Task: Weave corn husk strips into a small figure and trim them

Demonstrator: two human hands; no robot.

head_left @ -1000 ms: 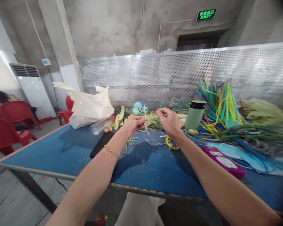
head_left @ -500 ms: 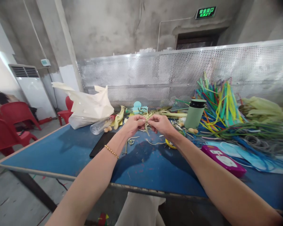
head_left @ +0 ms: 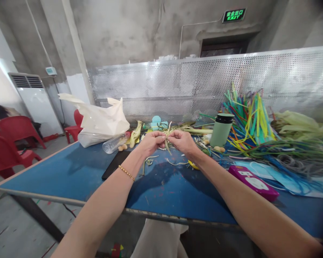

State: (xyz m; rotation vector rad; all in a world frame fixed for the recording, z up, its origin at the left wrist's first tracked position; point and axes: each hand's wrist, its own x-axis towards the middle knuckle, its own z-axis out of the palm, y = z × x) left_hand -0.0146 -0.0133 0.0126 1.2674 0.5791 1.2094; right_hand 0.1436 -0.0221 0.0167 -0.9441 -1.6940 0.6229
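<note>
Leaf strips (head_left: 167, 138) sit pinched between your left hand (head_left: 150, 142) and right hand (head_left: 183, 141), fingertips nearly touching above the table (head_left: 70, 172). Pulling too hard could likely tear the thin strips.

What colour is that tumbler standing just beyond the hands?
The tumbler is pale green with a black lid, seen clearly in the head view.

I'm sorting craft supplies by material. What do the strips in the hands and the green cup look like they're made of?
Strips: probably dried leaf or husk, pale yellow-green, matte, fibrous, pinched by left hand and right hand. Green cup: likely plastic or coated metal, smooth, satin, with a dark lid.
</note>
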